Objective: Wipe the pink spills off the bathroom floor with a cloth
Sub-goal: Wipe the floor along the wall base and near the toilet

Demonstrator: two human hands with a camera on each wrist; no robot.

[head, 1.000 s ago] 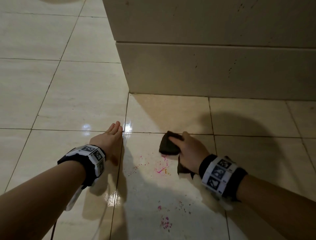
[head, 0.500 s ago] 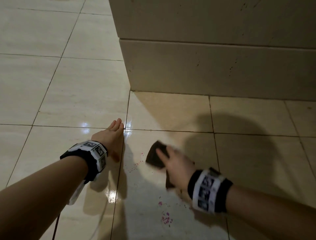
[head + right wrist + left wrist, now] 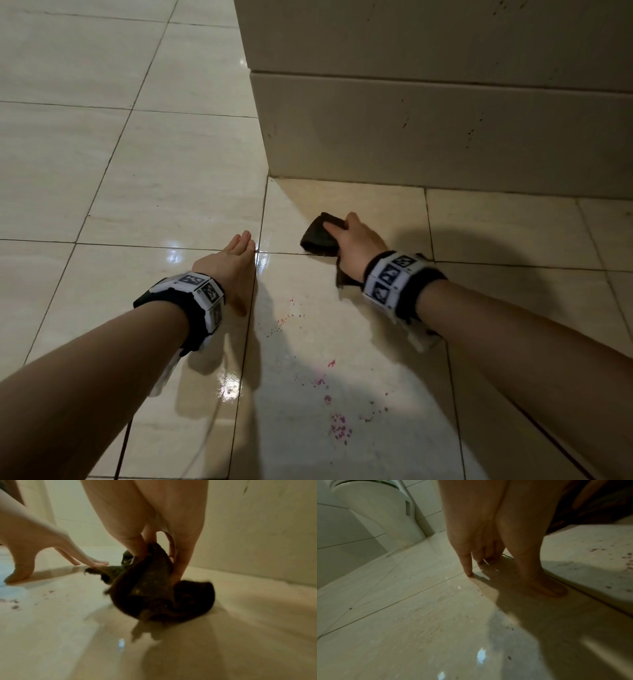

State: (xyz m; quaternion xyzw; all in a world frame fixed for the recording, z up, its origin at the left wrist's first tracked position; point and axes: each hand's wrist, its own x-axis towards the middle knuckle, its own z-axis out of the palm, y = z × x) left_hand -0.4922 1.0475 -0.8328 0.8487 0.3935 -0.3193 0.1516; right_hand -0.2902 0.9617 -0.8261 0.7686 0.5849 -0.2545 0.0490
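Note:
My right hand (image 3: pixel 356 245) grips a dark brown cloth (image 3: pixel 318 236) and presses it on the glossy cream floor tile near the wall's foot. In the right wrist view the cloth (image 3: pixel 154 588) is bunched between thumb and fingers (image 3: pixel 180 566). Pink spill specks (image 3: pixel 287 317) lie nearer me, between my arms, with a further pink patch (image 3: pixel 339 428) lower down. My left hand (image 3: pixel 236 263) rests flat on the floor with straight fingers (image 3: pixel 467 566), left of the cloth and holding nothing.
A cream tiled wall block (image 3: pixel 445 120) rises just beyond the cloth. A white toilet base (image 3: pixel 382 517) stands off to the left in the left wrist view. Tiled floor (image 3: pixel 102 154) stretches to the left and far side.
My right hand swept the cloth left and toward me over the upper pink streak, then pushed it back out toward the wall. That streak is gone. The left hand stayed planted.

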